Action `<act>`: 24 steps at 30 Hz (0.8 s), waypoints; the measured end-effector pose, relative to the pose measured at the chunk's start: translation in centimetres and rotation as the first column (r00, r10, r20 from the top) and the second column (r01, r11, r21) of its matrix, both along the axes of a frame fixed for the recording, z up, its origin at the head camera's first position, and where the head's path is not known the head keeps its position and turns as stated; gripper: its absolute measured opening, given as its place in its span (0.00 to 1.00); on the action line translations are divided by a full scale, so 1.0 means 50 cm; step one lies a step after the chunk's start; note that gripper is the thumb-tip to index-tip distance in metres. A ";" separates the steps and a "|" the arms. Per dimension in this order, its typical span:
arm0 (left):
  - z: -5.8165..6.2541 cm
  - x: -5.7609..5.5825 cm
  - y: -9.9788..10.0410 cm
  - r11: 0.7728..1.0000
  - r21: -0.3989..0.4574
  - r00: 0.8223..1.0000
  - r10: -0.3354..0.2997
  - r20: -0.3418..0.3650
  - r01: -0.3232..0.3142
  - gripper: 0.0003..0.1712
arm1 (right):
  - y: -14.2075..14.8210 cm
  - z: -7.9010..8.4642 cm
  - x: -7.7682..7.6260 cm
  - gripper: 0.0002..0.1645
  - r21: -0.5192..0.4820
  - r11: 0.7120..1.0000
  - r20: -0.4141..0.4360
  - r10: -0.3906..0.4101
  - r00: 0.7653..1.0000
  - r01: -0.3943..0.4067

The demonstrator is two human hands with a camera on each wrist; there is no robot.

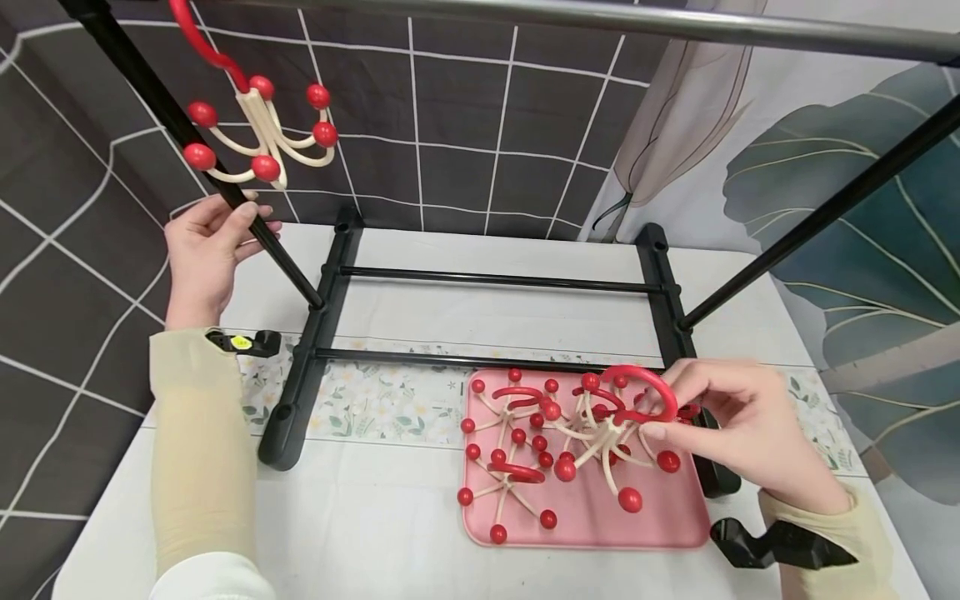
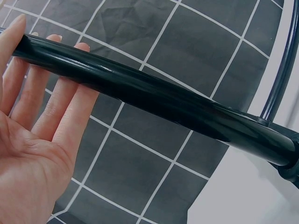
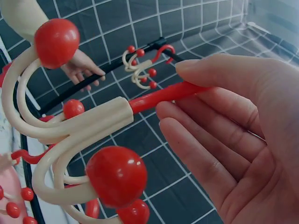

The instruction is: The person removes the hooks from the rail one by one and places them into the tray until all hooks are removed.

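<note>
Right hand (image 1: 738,421) pinches the red hook (image 3: 161,98) of a cream hanger (image 3: 100,120), body lying left of its fingers, over the pink tray (image 1: 660,521) (clearance hard to judge), rail (image 1: 525,12) up and ahead; farther left hand (image 1: 204,258) lightly grips the black upright (image 1: 288,271).

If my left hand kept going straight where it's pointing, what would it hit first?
The black post: your left hand already holds it between thumb and fingers. Past that, probably the dark gridded cloth, though depth is unclear.
</note>
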State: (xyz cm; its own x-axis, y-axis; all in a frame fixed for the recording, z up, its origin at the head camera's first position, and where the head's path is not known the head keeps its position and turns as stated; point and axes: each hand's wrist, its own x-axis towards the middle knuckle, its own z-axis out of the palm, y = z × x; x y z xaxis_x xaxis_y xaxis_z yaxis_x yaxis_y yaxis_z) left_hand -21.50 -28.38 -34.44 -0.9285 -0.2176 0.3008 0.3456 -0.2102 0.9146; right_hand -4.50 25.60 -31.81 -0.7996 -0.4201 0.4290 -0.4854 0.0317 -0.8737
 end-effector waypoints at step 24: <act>-0.002 -0.002 0.002 0.999 0.031 0.999 -0.018 -0.041 0.019 0.19 | 0.023 -0.123 0.031 0.20 0.115 0.991 0.218 0.046 0.975 -0.072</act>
State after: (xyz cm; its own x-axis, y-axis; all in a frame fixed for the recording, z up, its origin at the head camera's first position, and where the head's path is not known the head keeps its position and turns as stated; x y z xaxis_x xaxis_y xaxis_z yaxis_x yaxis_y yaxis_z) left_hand -21.58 -28.26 -34.56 -0.9196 -0.2104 0.3318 0.3781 -0.2450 0.8927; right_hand -2.97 26.75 -37.96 -0.8397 -0.5077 0.1930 -0.2911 0.1207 -0.9491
